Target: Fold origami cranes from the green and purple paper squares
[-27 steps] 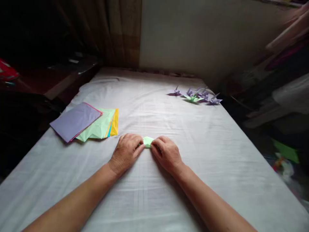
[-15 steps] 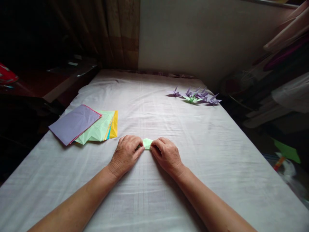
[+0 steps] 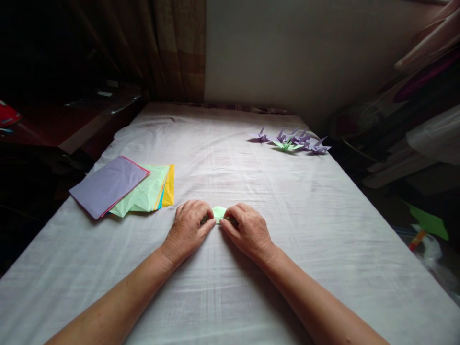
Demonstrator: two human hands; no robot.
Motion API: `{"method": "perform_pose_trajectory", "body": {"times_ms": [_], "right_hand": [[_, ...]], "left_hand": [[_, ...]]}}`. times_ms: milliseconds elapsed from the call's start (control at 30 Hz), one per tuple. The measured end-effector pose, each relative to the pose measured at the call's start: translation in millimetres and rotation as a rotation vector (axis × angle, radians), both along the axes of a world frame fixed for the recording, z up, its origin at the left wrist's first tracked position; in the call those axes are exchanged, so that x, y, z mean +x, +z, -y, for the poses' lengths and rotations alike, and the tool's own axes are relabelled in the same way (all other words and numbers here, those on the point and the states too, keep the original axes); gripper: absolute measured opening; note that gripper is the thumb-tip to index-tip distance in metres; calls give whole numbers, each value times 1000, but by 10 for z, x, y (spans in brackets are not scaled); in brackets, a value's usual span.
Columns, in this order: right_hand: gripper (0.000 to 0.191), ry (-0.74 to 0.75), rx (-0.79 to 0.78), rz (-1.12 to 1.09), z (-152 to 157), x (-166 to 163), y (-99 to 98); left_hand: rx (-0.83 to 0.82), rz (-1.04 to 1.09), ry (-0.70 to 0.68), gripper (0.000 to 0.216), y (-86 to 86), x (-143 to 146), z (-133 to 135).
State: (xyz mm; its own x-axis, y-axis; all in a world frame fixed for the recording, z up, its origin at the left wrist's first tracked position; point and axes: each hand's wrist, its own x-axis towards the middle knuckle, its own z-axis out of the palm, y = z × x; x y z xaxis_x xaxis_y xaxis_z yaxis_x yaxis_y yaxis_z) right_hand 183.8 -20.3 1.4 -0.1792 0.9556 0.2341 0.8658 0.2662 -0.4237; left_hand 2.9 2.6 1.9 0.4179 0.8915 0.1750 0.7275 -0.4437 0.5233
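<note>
White cloth (image 3: 294,249): covers the whole surface, wrinkled
Coloured paper stack (image 3: 122,187): fanned at left, purple sheet on top
Left hand (image 3: 189,230), right hand (image 3: 247,232): at centre, fingertips pinching the green folded piece (image 3: 218,212), which lies flat on the cloth between them
Paper cranes (image 3: 291,143): clustered far right
Handling note: the soft backing likely blurs creases; press firmly with edges aligned

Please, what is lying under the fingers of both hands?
A small folded light-green paper shows between the left hand and the right hand, on the white bedsheet. The fingers cover both its ends, so its full shape cannot be seen.
</note>
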Motion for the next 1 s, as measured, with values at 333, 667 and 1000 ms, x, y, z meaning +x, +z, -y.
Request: {"method": "perform_pose_trajectory", "body": {"times_ms": [333,667,1000], "right_hand": [[15,-29,-100,-35,-26,-11,38],[14,102,-117,-219,-86,194,-24],[13,170,73,-288,-63,234,-125]], "left_hand": [[-38,19,-1,8,6,-17,-12],[-116,65,-101,8,53,-143,-95],[116,119,-121,16,97,-216,-67]]}}
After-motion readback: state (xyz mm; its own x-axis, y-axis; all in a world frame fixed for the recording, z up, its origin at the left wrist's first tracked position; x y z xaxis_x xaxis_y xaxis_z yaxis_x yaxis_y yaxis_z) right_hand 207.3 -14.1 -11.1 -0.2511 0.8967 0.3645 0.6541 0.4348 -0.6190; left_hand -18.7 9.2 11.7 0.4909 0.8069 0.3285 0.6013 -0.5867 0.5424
